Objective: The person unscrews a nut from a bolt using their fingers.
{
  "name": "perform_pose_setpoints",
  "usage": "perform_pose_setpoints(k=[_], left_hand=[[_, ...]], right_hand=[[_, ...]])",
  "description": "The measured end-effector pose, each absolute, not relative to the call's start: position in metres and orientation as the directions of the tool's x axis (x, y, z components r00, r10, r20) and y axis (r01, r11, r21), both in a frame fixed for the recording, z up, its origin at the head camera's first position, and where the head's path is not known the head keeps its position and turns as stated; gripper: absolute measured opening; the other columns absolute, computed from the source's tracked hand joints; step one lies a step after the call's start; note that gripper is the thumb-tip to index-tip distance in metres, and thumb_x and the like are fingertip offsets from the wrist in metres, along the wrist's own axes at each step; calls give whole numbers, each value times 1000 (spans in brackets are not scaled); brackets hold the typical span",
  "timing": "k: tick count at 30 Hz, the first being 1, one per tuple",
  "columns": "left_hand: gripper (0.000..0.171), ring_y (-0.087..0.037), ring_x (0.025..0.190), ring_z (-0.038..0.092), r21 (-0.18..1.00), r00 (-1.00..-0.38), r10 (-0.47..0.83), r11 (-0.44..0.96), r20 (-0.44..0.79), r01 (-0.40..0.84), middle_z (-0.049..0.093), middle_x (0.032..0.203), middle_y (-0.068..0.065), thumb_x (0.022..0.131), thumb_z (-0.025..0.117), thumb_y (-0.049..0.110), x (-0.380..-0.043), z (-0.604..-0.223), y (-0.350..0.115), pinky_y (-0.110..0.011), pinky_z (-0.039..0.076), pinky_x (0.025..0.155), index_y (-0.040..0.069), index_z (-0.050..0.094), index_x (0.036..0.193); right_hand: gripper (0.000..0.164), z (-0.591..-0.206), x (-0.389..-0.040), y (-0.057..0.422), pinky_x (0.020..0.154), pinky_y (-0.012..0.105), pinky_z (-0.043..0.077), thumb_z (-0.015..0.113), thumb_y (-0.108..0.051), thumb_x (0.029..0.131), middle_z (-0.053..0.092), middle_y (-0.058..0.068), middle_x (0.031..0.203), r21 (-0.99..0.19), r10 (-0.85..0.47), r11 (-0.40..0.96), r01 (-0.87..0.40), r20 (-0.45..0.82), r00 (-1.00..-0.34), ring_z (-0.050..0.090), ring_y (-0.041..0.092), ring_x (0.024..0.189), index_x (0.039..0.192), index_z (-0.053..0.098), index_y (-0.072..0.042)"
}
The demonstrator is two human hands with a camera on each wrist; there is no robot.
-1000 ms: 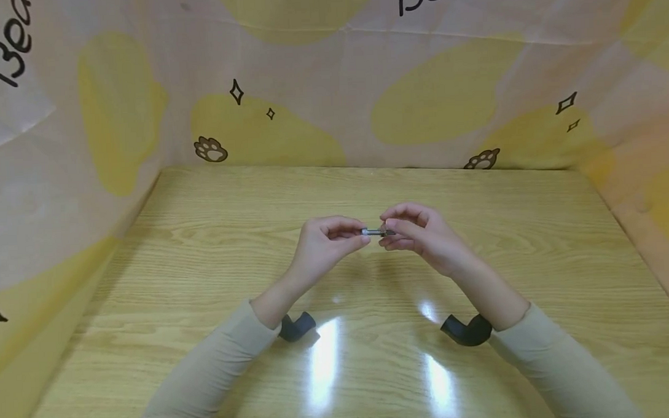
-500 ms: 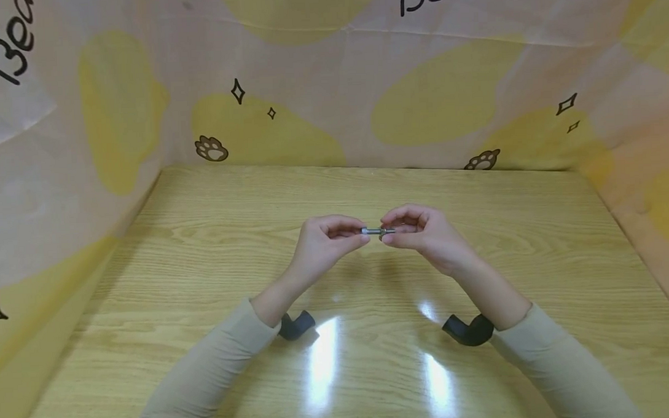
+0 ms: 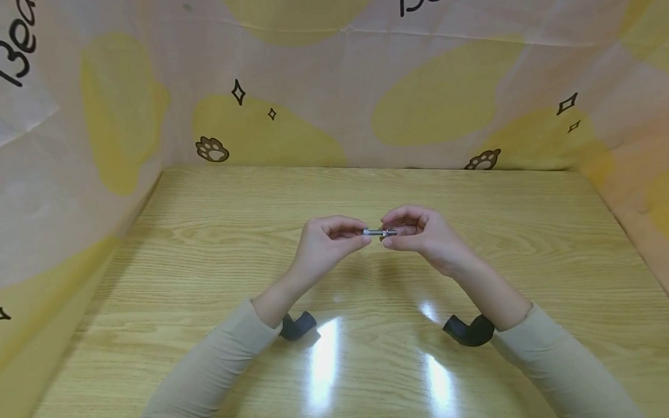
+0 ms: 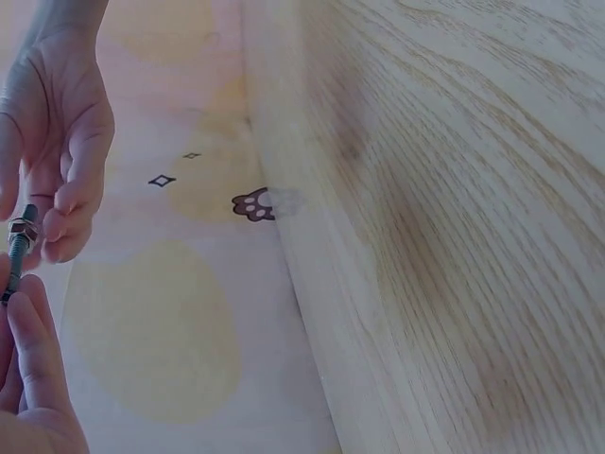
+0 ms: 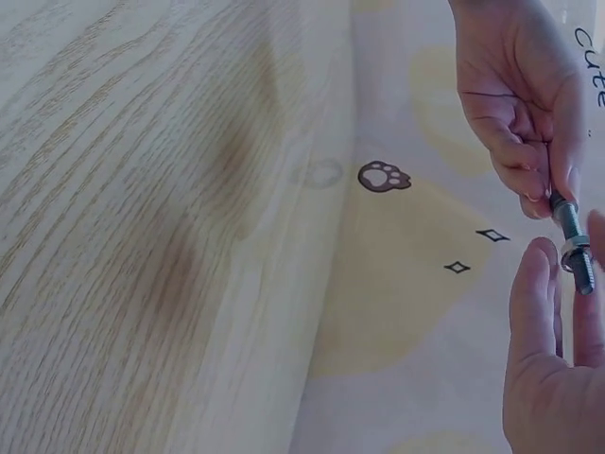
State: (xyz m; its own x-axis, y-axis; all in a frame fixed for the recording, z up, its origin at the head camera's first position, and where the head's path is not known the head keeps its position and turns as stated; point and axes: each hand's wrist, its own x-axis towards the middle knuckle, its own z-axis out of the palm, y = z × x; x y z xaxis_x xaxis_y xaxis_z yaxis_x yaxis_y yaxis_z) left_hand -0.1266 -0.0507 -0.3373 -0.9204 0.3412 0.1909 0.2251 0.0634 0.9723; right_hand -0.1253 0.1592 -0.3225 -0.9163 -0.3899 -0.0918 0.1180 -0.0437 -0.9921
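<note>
The bolt [image 3: 374, 232] is held above the counter [image 3: 214, 238], lying roughly level between both hands. The left hand [image 3: 319, 245] pinches its head end between thumb and fingers. This grip likely serves to steady the bolt while leaving the shank exposed.

The nut [image 5: 575, 248] sits around the shank, away from the head, with a length of thread protruding beyond it. The right hand [image 3: 427, 246] is bent around this end, thumb and fingers spread on either side of the nut. The right wrist view shows a gap on the finger side; thumb contact cannot be told. This placement appears to give access to the nut without loading the bolt.

The thumbs face the head camera, probably so that the nut stays in sight. The patterned cloth [image 3: 285, 69] stands behind the counter.
</note>
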Motion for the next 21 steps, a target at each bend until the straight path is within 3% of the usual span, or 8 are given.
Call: perform_pose_setpoints(k=[7,9,14,17,21], left_hand=[[17,-18,73,66,976,-924,336,54,183,213,69,87,-11,80,73,5,-127,-339,-51,-31,56,69,-4,69,94],[18,-17,73,66,975,-922,339,52,185,215,69,87,-12,80,72,5,-127,-339,-51,-30,56,69,-5,69,95],[18,-18,74,66,974,-919,347,57,186,219,69,88,-13,81,72,5,-127,-339,-52,-30,56,70,-5,69,95],[17,-18,74,66,974,-919,347,56,187,219,69,88,-13,81,72,5,-127,-339,-52,-30,56,70,-4,69,95],[17,-18,74,66,974,-921,341,52,188,218,69,88,-13,81,72,5,-126,-338,-52,-31,56,70,-4,69,94]], right_hand=[[8,-322,-125,158,75,32,55,57,-6,92,66,5,84,-988,-405,7,154,-143,-903,66,15,76,98,60,-2],[9,-323,-125,159,76,31,55,60,-1,89,65,4,85,-992,-403,9,127,-120,-907,65,14,77,97,61,-1],[29,-324,-125,159,79,29,54,65,7,80,62,4,97,-996,-389,3,93,-86,-917,64,14,83,108,60,-1],[29,-323,-125,157,80,33,54,63,0,85,62,8,97,-994,-389,8,113,-107,-915,65,17,83,113,57,0],[19,-323,-126,156,76,35,56,58,-10,92,65,9,85,-991,-390,35,127,-130,-912,66,17,76,105,58,4]])
